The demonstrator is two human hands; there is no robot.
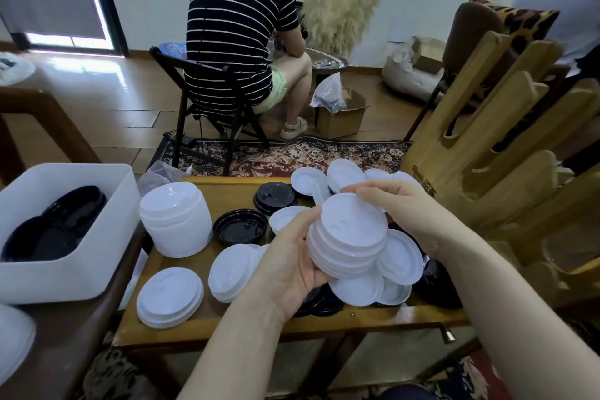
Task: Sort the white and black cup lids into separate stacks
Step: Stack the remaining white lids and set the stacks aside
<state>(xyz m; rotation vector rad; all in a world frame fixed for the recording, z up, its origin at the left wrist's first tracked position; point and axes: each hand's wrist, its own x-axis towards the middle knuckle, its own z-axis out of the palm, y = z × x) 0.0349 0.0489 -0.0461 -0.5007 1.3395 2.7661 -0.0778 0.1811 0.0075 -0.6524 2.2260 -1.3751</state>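
Note:
My left hand [289, 256] grips a short stack of white lids [349, 239] from its left side, held above the wooden table [227, 331]. My right hand [399, 204] holds the stack's top lid at its far right rim. A tall stack of white lids [175, 219] stands at the table's left. Two lower white stacks [169, 297] [235, 271] lie in front of it. Loose black lids [240, 227] [275, 197] lie mid-table. More white lids [401, 261] and black lids [436, 286] lie mixed under and behind my hands.
A white bin [81, 273] holding black lids [58, 227] stands left of the table. A wooden rack [506, 146] rises at the right. A person in a striped shirt [237, 29] sits on a folding chair beyond the table, beside a cardboard box [341, 120].

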